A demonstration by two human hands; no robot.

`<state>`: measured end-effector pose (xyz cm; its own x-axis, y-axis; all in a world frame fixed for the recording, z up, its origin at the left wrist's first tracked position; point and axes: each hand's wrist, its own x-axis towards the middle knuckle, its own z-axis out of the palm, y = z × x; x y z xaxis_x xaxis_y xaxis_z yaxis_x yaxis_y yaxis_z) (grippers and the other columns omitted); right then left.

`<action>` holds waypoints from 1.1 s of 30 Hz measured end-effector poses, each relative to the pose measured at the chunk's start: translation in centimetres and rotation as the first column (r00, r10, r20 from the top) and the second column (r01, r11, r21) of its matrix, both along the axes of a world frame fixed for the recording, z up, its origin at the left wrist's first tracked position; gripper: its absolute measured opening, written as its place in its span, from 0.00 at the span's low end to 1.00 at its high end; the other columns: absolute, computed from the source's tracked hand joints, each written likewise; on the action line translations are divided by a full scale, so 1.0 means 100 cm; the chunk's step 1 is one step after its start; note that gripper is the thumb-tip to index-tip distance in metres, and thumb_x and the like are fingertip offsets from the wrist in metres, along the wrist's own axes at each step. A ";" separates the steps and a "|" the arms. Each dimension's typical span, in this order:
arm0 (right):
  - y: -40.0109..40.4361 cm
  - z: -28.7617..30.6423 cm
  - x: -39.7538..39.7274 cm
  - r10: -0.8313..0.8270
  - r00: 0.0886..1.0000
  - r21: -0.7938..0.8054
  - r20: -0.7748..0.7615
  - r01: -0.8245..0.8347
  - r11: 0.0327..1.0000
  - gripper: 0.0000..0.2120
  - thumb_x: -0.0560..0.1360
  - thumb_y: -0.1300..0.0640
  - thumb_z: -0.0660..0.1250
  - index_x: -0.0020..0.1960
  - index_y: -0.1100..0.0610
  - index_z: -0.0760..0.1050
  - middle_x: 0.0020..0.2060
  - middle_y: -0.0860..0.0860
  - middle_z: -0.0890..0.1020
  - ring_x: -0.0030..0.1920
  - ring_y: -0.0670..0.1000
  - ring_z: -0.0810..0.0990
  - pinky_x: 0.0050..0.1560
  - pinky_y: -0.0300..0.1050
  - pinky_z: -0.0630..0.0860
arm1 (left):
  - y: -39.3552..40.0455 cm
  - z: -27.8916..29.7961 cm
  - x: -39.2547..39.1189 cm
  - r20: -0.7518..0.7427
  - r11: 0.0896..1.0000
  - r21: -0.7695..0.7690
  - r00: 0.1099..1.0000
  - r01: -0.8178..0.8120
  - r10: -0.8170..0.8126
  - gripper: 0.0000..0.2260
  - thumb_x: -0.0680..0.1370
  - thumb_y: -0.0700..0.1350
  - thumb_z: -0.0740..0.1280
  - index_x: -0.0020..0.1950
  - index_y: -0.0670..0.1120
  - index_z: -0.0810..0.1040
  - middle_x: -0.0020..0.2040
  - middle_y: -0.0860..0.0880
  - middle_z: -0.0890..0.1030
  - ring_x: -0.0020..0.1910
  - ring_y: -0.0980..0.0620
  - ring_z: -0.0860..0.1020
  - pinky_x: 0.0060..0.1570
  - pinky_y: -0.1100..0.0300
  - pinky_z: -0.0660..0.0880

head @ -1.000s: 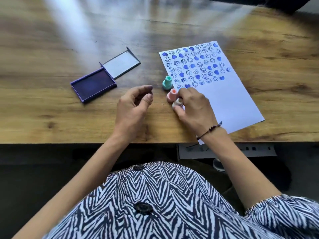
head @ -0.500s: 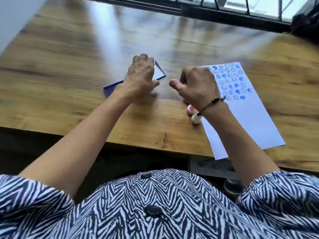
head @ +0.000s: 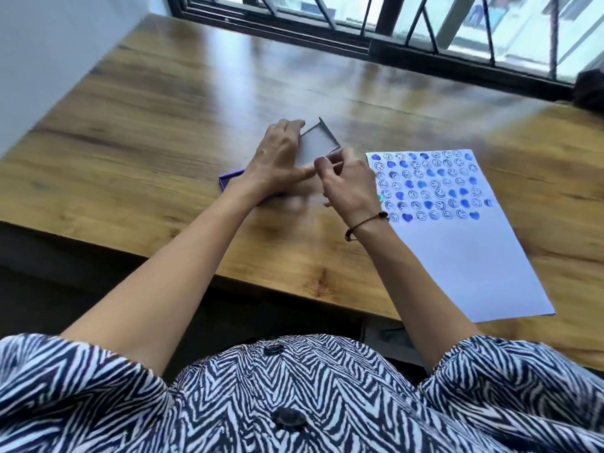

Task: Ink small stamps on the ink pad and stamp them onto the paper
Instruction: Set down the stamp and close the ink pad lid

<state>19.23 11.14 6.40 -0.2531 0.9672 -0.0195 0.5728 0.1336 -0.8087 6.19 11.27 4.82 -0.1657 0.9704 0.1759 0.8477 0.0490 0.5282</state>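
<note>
The purple ink pad (head: 228,180) lies open on the wooden table, mostly covered by my left hand (head: 277,158). That hand rests palm down on the pad, with its fingertips at the left edge of the grey lid (head: 318,145). My right hand (head: 349,188) is curled, and its thumb and fingers pinch the lid's near corner. The white paper (head: 474,256) lies to the right, its upper part filled with rows of blue smileys and hearts. Only a teal sliver of one stamp (head: 379,198) shows beside my right wrist. The other stamps are hidden.
The wooden table (head: 163,158) has its front edge close to my body. A window with dark bars (head: 425,27) runs along the far side. A white wall (head: 49,60) stands at the left. A dark object (head: 588,89) sits at the far right.
My right hand left the stamps and moved left to the ink pad's lid. My left hand went forward onto the pad. The camera tilted up, bringing the window into view.
</note>
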 end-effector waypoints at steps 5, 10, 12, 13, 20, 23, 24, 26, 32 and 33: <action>-0.003 0.005 -0.010 -0.093 0.841 -0.473 -0.533 -0.205 0.857 0.24 0.78 0.40 0.50 0.56 0.60 0.70 0.46 0.57 0.77 0.41 0.56 0.80 0.44 0.49 0.80 | -0.039 0.015 -0.004 0.267 0.967 0.244 0.964 -0.067 -0.001 0.27 0.68 0.40 0.70 0.64 0.36 0.66 0.57 0.37 0.76 0.56 0.44 0.75 0.56 0.58 0.71; -0.012 0.010 -0.029 -0.049 0.652 -0.469 -0.756 -0.488 0.736 0.27 0.77 0.38 0.48 0.67 0.54 0.65 0.56 0.62 0.77 0.49 0.60 0.81 0.54 0.56 0.78 | -0.064 0.013 -0.008 0.400 0.949 0.292 0.916 -0.121 -0.006 0.27 0.68 0.41 0.70 0.65 0.38 0.65 0.60 0.41 0.76 0.60 0.49 0.74 0.61 0.59 0.71; -0.015 0.013 -0.034 -0.008 0.673 -0.451 -0.739 -0.487 0.748 0.24 0.77 0.39 0.52 0.63 0.54 0.68 0.55 0.61 0.77 0.50 0.58 0.79 0.50 0.52 0.78 | -0.071 0.010 -0.014 0.452 0.951 0.284 0.892 -0.122 -0.021 0.28 0.68 0.41 0.70 0.66 0.40 0.64 0.60 0.46 0.76 0.60 0.53 0.74 0.63 0.62 0.69; -0.016 0.014 -0.036 0.029 0.705 -0.429 -0.709 -0.463 0.776 0.20 0.75 0.40 0.56 0.57 0.53 0.70 0.50 0.58 0.77 0.48 0.55 0.79 0.48 0.49 0.76 | -0.073 0.007 -0.019 0.448 0.957 0.273 0.894 -0.101 -0.033 0.28 0.69 0.41 0.70 0.66 0.41 0.63 0.59 0.48 0.75 0.60 0.55 0.74 0.63 0.63 0.68; -0.040 -0.018 -0.040 0.271 0.941 0.241 0.205 -0.317 0.917 0.22 0.66 0.48 0.71 0.51 0.61 0.69 0.53 0.57 0.73 0.57 0.58 0.70 0.56 0.48 0.64 | -0.091 -0.015 -0.068 0.634 0.975 -0.019 0.752 -0.219 0.181 0.21 0.72 0.47 0.58 0.65 0.46 0.66 0.57 0.47 0.77 0.61 0.49 0.74 0.66 0.48 0.68; -0.052 -0.033 -0.042 0.304 0.867 0.198 0.394 -0.403 0.894 0.27 0.66 0.42 0.68 0.56 0.59 0.67 0.64 0.59 0.67 0.61 0.60 0.68 0.60 0.52 0.65 | -0.087 -0.016 -0.073 0.656 0.972 -0.084 0.722 -0.219 0.219 0.22 0.72 0.53 0.54 0.65 0.49 0.67 0.58 0.46 0.79 0.58 0.49 0.76 0.63 0.51 0.69; -0.053 -0.036 -0.043 0.305 0.841 0.195 0.446 -0.424 0.884 0.28 0.66 0.41 0.67 0.57 0.58 0.66 0.66 0.59 0.65 0.62 0.60 0.67 0.60 0.52 0.64 | -0.085 -0.015 -0.073 0.675 0.974 -0.095 0.705 -0.207 0.216 0.23 0.72 0.53 0.54 0.66 0.49 0.67 0.58 0.45 0.79 0.56 0.48 0.76 0.61 0.53 0.70; -0.053 -0.038 -0.047 0.301 0.817 0.204 0.492 -0.445 0.872 0.29 0.66 0.40 0.67 0.58 0.58 0.65 0.67 0.59 0.64 0.62 0.60 0.67 0.60 0.52 0.65 | -0.080 -0.015 -0.072 0.701 0.977 -0.097 0.684 -0.190 0.203 0.24 0.72 0.53 0.53 0.67 0.47 0.65 0.57 0.44 0.78 0.53 0.50 0.75 0.56 0.58 0.71; -0.052 -0.041 -0.053 0.271 0.782 0.200 0.562 -0.446 0.872 0.31 0.67 0.38 0.65 0.59 0.59 0.64 0.69 0.60 0.62 0.63 0.62 0.65 0.60 0.55 0.67 | -0.077 -0.019 -0.071 0.688 0.973 -0.123 0.690 -0.195 0.225 0.24 0.72 0.54 0.52 0.67 0.47 0.64 0.56 0.41 0.81 0.56 0.50 0.77 0.62 0.56 0.67; -0.051 -0.041 -0.053 0.266 0.782 0.199 0.564 -0.441 0.875 0.31 0.67 0.38 0.65 0.60 0.59 0.64 0.70 0.60 0.62 0.63 0.62 0.65 0.60 0.55 0.67 | -0.077 -0.019 -0.071 0.684 0.973 -0.120 0.694 -0.198 0.226 0.24 0.72 0.54 0.52 0.67 0.47 0.64 0.55 0.41 0.81 0.55 0.50 0.77 0.61 0.57 0.67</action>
<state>13.91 6.00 2.30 -0.6158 0.7872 0.0342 0.7454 0.5961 -0.2984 -0.89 3.52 2.92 -0.4292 0.8974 -0.1027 0.2131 0.2111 0.9539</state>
